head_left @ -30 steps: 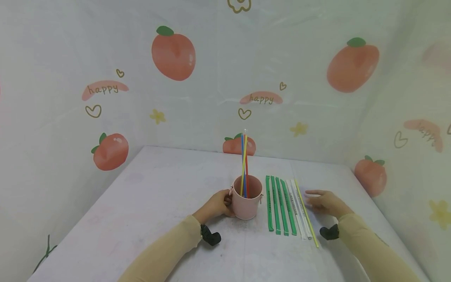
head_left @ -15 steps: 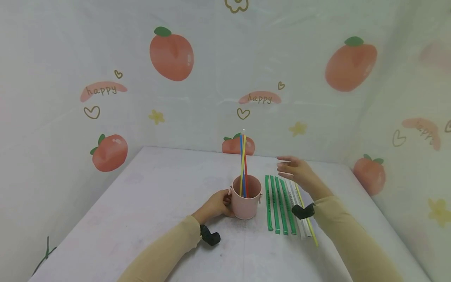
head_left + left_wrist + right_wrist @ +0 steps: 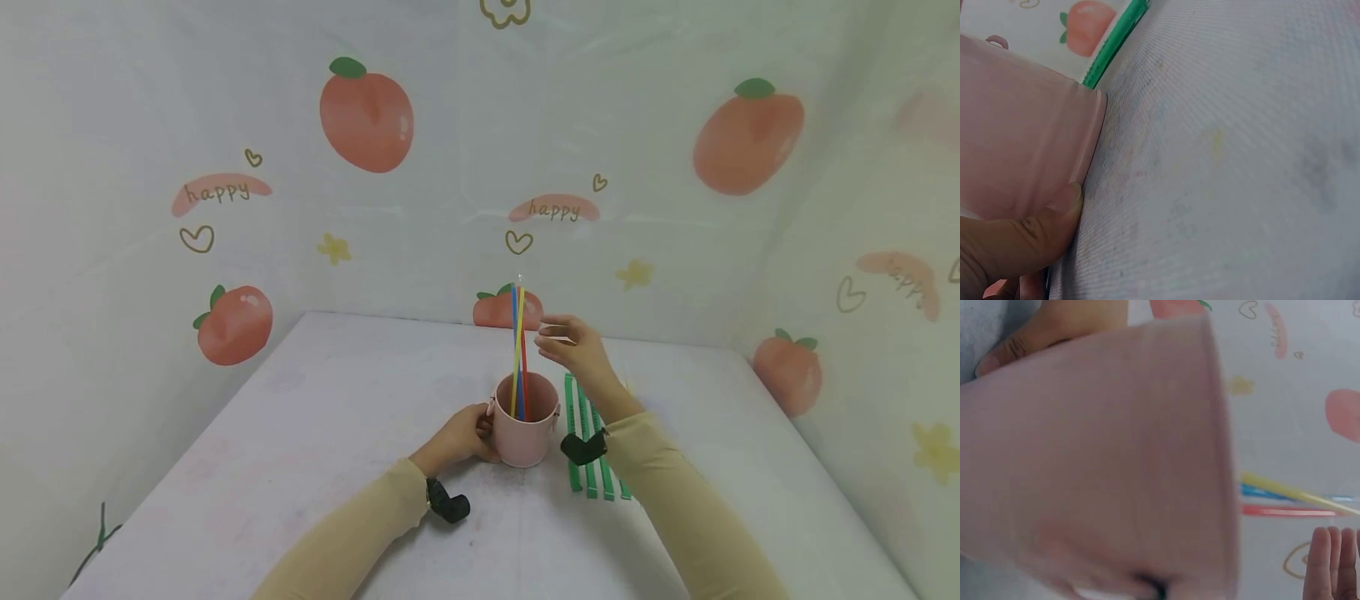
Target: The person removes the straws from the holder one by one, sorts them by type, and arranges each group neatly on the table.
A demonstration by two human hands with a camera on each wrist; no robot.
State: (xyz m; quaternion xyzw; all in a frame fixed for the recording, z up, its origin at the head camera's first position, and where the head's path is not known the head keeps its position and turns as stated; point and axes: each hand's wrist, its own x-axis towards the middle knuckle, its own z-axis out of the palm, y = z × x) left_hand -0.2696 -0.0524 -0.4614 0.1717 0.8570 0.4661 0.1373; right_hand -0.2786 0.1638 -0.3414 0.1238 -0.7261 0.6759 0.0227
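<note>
A small pink bucket (image 3: 522,442) stands upright on the table. My left hand (image 3: 459,433) grips its left side, and the thumb (image 3: 1054,219) presses low on the wall in the left wrist view. Inside the bucket lean a yellow straw (image 3: 517,350), a blue straw (image 3: 514,308) and a red straw (image 3: 525,358), with a clear tip above them. To the right of the upper straws hovers my right hand (image 3: 576,346), its fingers reaching toward them. In the right wrist view a gap shows between its fingertips (image 3: 1321,550) and the straws.
Several green-wrapped straws (image 3: 573,467) lie in a row right of the bucket. My right forearm hides part of that row. A fruit-print cloth (image 3: 420,233) hangs behind the white table (image 3: 360,383).
My right hand has risen from beside the yellow straw at the right end of the row and moved left to the straws in the bucket. The left hand has stayed on the bucket.
</note>
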